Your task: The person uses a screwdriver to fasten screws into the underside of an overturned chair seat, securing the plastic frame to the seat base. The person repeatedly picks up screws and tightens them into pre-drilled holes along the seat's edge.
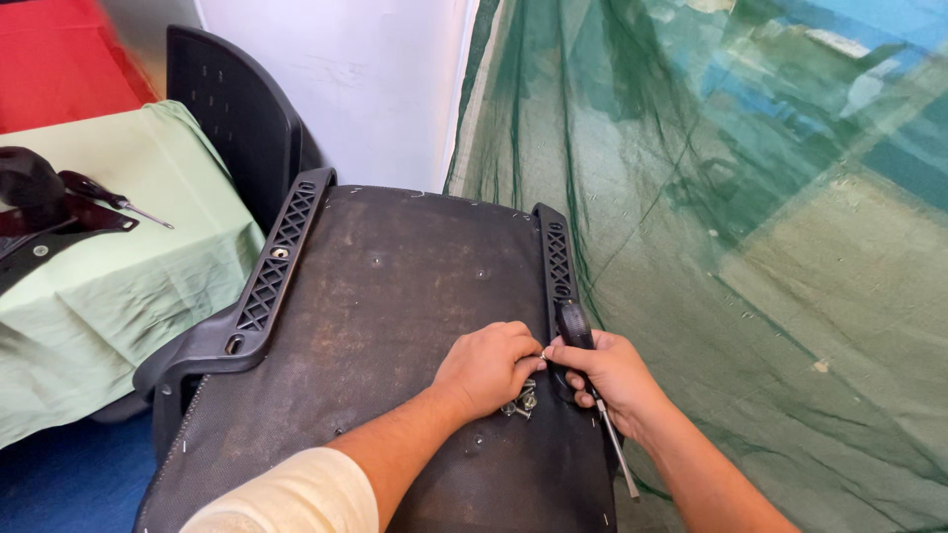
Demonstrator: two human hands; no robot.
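An upturned chair seat (395, 296) with a dark fabric underside lies in front of me, with a black plastic armrest bracket on each side, left (267, 276) and right (558, 262). My left hand (489, 367) rests on the seat near the right bracket, its fingertips pinching a small screw (542, 353). My right hand (612, 373) grips a black-handled screwdriver (592, 385), with the shaft pointing down toward me. Several loose screws (521, 403) lie on the seat under my hands.
A table with a pale green cloth (109, 286) stands at the left, bearing a second screwdriver (109, 200) and black chair parts (35, 207). A black chair back (232, 109) stands behind it. Green netting (750, 247) hangs at the right.
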